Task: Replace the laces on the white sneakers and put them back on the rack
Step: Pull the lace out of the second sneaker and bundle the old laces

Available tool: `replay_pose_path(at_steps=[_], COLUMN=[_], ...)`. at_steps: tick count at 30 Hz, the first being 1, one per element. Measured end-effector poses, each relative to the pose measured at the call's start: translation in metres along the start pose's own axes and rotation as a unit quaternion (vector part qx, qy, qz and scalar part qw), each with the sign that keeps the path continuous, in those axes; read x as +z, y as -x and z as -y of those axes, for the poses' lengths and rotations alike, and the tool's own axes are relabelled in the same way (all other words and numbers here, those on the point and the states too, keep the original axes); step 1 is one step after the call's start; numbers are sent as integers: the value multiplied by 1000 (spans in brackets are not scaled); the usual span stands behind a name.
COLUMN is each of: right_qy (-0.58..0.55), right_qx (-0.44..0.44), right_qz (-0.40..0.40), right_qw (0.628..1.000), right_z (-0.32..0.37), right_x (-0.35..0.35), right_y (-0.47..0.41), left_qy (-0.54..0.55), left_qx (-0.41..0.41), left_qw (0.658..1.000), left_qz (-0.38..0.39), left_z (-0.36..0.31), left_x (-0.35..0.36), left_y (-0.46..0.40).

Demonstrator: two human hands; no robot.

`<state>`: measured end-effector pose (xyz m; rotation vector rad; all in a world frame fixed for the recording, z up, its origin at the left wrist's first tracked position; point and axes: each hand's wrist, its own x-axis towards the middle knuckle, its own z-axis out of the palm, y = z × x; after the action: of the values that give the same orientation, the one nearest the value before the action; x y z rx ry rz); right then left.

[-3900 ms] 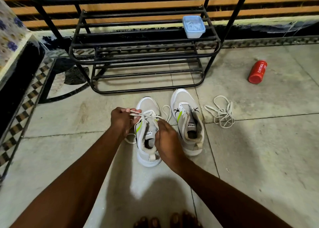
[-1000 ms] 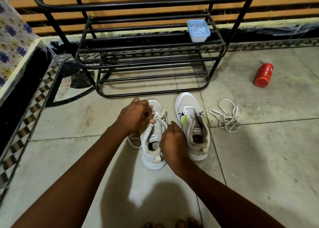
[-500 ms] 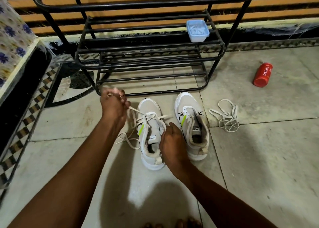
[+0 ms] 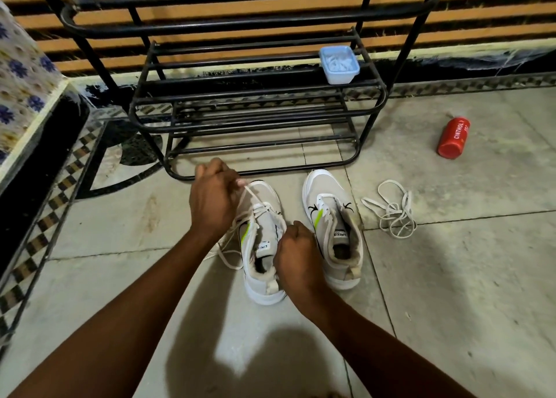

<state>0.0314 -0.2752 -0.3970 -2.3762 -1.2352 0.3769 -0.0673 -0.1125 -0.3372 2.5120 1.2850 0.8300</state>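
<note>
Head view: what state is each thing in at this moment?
Left sneaker: on floor, partly laced.
Lace end: pulled taut by left hand.
Right hand: grips the left sneaker's collar.
Right sneaker: on floor, unlaced.
Loose lace: piled on floor.
Red bottle: lying on its side.
Blue tub: upright on rack.

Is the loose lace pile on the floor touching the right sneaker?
Apart. The head view shows bare floor tile between the loose lace pile and the right sneaker.

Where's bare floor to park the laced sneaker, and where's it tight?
Bare tiles lie left of the left sneaker, up to the patterned border, and right of the loose lace, below the red bottle. It is tight between the two sneakers, where the right hand sits, and between right sneaker and lace.
</note>
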Motion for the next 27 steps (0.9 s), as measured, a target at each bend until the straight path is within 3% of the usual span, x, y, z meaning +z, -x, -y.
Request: replay_pose_path(at_steps=[2,4,5,6,8,9,10,13,14,16,20,27], right_qy=[75,142,138,146,139,143,131,40,8,8,-28,-96], right_qx=[-41,-60,-46,-42,-53,-73,-83,-69,-50,-29,-39,-131], right_qz=[20,24,52,66,73,60,54,49,26,7,3,-66], right_qw=[996,988,988,986,986,985,986,996,998,1000,999,985], right_z=[5,6,7,9,10,10,9,-3,-5,-10,-1,1], right_x=[0,3,0,-4,-8,-8,-10,-5,-4,1,-8,-19], right_y=[-3,-8,-7,-7,-5,-6,-7,-5,-4,-3,-2,-14], left_qy=[69,165,248,356,542,571,565,396,341,276,193,5], left_qx=[-100,-208,-274,-332,-416,-428,-420,-321,-288,-239,-235,-359], left_qw=[992,961,927,871,729,700,710,859,892,927,950,933], left_qz=[-40,-71,-70,-63,-36,-16,5,57,73,84,70,38], left_z=[-1,-2,-4,-10,-22,-24,-25,-11,-5,5,18,1], left_x=[6,11,13,15,17,19,21,29,29,26,20,6], left_y=[11,22,26,29,35,37,38,41,41,43,48,57])
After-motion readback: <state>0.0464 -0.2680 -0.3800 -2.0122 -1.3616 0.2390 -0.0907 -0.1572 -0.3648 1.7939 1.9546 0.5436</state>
